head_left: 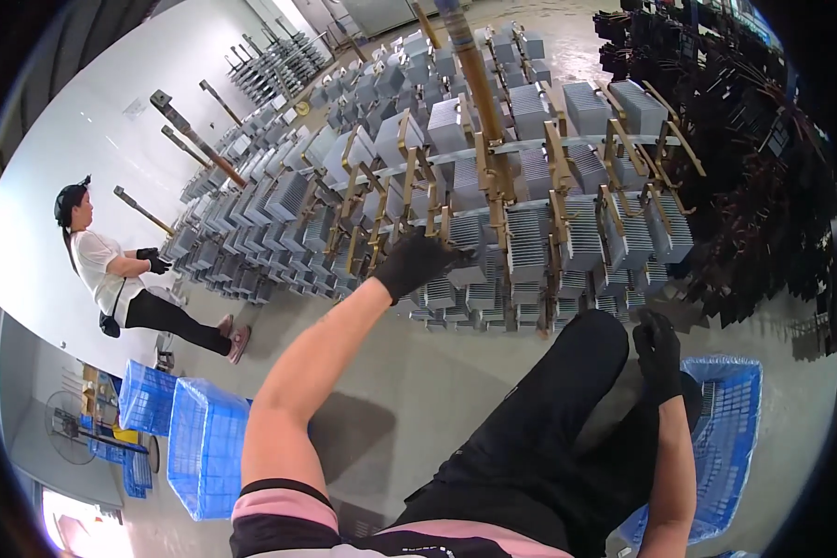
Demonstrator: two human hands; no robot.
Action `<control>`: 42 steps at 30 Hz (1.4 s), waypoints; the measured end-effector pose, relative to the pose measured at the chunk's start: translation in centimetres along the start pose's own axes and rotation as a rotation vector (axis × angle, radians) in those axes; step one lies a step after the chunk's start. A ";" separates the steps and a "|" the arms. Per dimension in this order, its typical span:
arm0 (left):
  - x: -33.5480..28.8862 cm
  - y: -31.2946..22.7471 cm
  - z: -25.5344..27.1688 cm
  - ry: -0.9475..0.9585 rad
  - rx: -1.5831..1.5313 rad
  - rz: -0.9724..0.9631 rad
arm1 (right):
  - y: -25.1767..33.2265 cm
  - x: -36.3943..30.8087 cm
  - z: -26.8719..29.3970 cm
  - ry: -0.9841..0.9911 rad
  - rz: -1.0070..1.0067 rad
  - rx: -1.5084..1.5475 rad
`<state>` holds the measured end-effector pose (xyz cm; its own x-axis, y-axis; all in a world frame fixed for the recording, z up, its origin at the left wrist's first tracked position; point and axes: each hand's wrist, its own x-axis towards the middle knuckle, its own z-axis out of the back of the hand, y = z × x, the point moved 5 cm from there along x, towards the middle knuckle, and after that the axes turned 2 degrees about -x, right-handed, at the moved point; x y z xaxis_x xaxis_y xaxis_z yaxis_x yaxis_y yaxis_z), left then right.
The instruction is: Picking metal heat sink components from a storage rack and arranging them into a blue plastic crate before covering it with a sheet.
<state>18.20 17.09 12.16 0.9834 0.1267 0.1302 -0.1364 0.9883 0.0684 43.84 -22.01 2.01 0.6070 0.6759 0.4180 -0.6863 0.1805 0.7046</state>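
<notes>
My left hand (413, 265), in a black glove, reaches out to the hanging rack in front of me. Its fingers are closed on the lower edge of a grey finned metal block (468, 234), whose near corner they partly cover. My right hand (657, 358), gloved in black too, is by my right knee, above a blue crate (751, 409) with a clear plastic liner. Nothing shows in that hand, and its fingers are loosely apart. Rows of similar finned blocks (581, 244) hang from brass-coloured hooks (556, 153) on the rack.
More racks of grey blocks (298, 200) extend to the left and back. Dark hanging parts (716, 158) crowd the right side. At the left, another person (102, 260) stands by a rack. Lined blue crates (209, 446) and a fan (70, 426) are at lower left.
</notes>
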 end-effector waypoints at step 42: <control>-0.4 -5.3 -1.7 -0.240 -1.621 0.865 | -2.7 -0.4 1.0 0.018 -0.250 0.000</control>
<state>18.76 11.99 10.12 0.6552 0.7089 -0.2613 -0.1533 -0.2139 -0.9647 45.89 -23.49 0.52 0.7507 0.6228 0.2206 -0.5159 0.3439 0.7846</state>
